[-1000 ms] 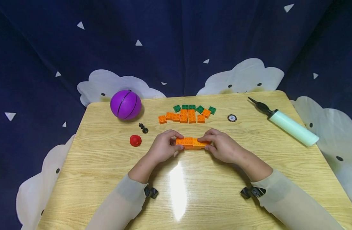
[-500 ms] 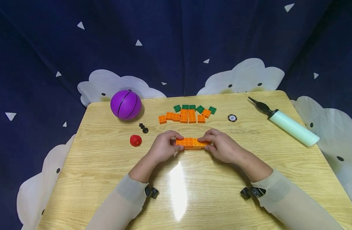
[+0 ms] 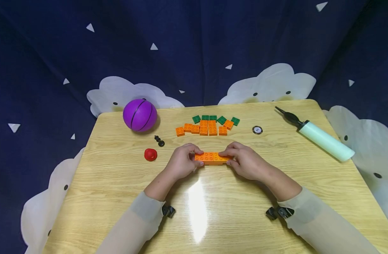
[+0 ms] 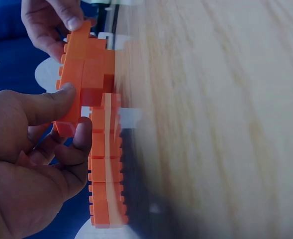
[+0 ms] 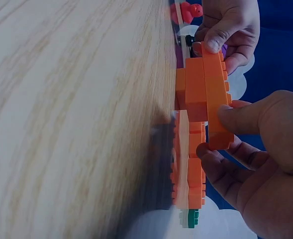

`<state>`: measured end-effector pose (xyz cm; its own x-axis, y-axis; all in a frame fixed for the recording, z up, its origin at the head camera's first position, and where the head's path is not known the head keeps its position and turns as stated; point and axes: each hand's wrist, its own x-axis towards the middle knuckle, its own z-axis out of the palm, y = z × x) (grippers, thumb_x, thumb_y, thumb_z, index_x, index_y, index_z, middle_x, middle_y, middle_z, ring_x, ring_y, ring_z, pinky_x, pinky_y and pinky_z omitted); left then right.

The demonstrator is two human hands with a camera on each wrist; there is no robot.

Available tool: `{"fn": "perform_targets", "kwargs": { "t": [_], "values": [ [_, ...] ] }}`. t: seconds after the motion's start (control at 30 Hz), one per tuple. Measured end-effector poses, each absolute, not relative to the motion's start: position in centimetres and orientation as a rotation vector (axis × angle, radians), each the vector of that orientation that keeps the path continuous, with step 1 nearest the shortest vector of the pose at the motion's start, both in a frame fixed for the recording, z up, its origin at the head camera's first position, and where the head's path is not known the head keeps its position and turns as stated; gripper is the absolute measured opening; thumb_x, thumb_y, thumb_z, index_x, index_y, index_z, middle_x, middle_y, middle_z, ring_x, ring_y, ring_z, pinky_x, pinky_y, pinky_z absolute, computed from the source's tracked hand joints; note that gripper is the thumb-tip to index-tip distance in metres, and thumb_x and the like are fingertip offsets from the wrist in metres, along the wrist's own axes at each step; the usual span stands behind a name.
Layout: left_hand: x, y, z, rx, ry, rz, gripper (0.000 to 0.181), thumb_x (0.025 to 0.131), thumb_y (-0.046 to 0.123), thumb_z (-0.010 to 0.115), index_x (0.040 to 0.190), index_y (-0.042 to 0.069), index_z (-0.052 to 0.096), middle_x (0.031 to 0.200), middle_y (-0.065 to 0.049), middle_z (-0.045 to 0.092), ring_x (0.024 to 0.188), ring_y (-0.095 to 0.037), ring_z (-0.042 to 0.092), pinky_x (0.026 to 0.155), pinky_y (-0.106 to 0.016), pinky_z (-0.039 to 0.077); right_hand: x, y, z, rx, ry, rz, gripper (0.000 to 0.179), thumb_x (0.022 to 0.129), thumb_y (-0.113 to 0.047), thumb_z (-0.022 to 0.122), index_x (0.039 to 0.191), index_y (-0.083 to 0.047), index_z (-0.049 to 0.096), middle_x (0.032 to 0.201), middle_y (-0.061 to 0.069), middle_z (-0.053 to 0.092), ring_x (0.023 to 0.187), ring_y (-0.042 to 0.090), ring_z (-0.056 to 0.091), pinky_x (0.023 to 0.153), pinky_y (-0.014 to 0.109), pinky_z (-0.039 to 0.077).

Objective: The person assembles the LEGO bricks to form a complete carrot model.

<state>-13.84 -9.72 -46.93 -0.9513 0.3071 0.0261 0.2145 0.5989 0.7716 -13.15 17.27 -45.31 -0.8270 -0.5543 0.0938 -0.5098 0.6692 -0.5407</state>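
At mid-table, both hands hold one stack of orange toy building bricks [image 3: 209, 163]. Seen from the side in the right wrist view, its tiers widen upward, and two long bricks [image 5: 215, 94] lie end to end on top. My left hand [image 3: 181, 161] pinches the left end of this top tier, thumb [image 4: 61, 99] on the near face and fingers curled round behind. At the opposite end, my right hand [image 3: 247, 162] grips the other top brick between thumb [image 5: 236, 117] and fingers. The lowest tier is hidden from the head view.
Beyond the stack lie several loose orange bricks [image 3: 212, 128] and several green ones [image 3: 221, 120]. A purple ball [image 3: 140, 115], a small black beaded piece [image 3: 160, 141] and a red rubber duck [image 3: 151, 154] are at left. To the right are a poker chip [image 3: 257, 130] and a hand pump [image 3: 325, 140].
The left top brick, earlier standing slightly proud of the right one, now sits level with it. Both hands keep nearly the same place and hold; the head view has shifted slightly.
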Motion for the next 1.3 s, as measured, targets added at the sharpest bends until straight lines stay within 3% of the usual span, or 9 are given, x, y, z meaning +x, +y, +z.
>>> {"fn": "perform_targets", "kwargs": {
  "t": [0.27, 0.53, 0.63, 0.83, 1.07, 1.3],
  "values": [
    [-13.8, -9.9, -46.9, 0.417, 2.696, 1.300, 0.029, 0.080, 0.010, 0.091, 0.104, 0.017, 0.078, 0.093, 0.009, 0.067, 0.071, -0.015, 0.057, 0.062, -0.030, 0.047, -13.4, 17.4, -45.3, -0.899, 2.773, -0.884, 0.036, 0.094, -0.008, 0.075, 0.128, -0.020, 0.073, 0.118, 0.000, 0.063, 0.097, 0.018, 0.062, 0.082, 0.037, 0.054],
    [-14.0, -10.0, -46.9, 0.411, 2.685, 1.311, 0.029, 0.078, 0.010, 0.092, 0.102, 0.018, 0.078, 0.094, 0.010, 0.067, 0.071, -0.015, 0.057, 0.062, -0.030, 0.048, -13.6, 17.5, -45.2, -0.873, 2.749, -0.900, 0.036, 0.095, -0.015, 0.076, 0.129, -0.023, 0.072, 0.119, -0.001, 0.062, 0.073, 0.010, 0.054, 0.069, 0.030, 0.051],
    [-14.0, -10.0, -46.8, 0.410, 2.681, 1.314, 0.029, 0.078, 0.010, 0.092, 0.102, 0.017, 0.078, 0.093, 0.009, 0.067, 0.070, -0.015, 0.058, 0.062, -0.030, 0.048, -13.8, 17.6, -45.4, -0.875, 2.750, -0.925, 0.033, 0.095, -0.018, 0.077, 0.127, -0.023, 0.073, 0.118, -0.002, 0.064, 0.079, 0.011, 0.057, 0.072, 0.032, 0.052],
    [-14.0, -9.9, -46.8, 0.407, 2.679, 1.324, 0.029, 0.078, 0.010, 0.092, 0.102, 0.017, 0.078, 0.091, 0.009, 0.067, 0.070, -0.015, 0.057, 0.061, -0.030, 0.047, -14.2, 17.9, -45.7, -0.831, 2.761, -1.014, 0.027, 0.099, -0.020, 0.072, 0.126, -0.017, 0.074, 0.121, -0.001, 0.069, 0.110, 0.021, 0.066, 0.094, 0.045, 0.054],
    [-14.0, -9.9, -46.9, 0.407, 2.667, 1.321, 0.029, 0.079, 0.010, 0.092, 0.103, 0.017, 0.078, 0.091, 0.006, 0.067, 0.070, -0.015, 0.057, 0.061, -0.029, 0.047, -14.9, 18.1, -45.8, -0.729, 2.743, -1.082, 0.029, 0.103, -0.022, 0.067, 0.130, -0.010, 0.071, 0.119, 0.006, 0.072, 0.103, 0.020, 0.067, 0.088, 0.043, 0.057],
    [-13.9, -9.8, -46.9, 0.407, 2.663, 1.329, 0.029, 0.079, 0.010, 0.092, 0.103, 0.017, 0.078, 0.093, 0.007, 0.068, 0.071, -0.016, 0.057, 0.062, -0.030, 0.048, -16.3, 18.1, -46.3, -0.684, 2.758, -1.114, 0.029, 0.103, -0.020, 0.066, 0.128, -0.006, 0.071, 0.114, 0.005, 0.072, 0.092, 0.018, 0.066, 0.080, 0.039, 0.057]
  ]
}}
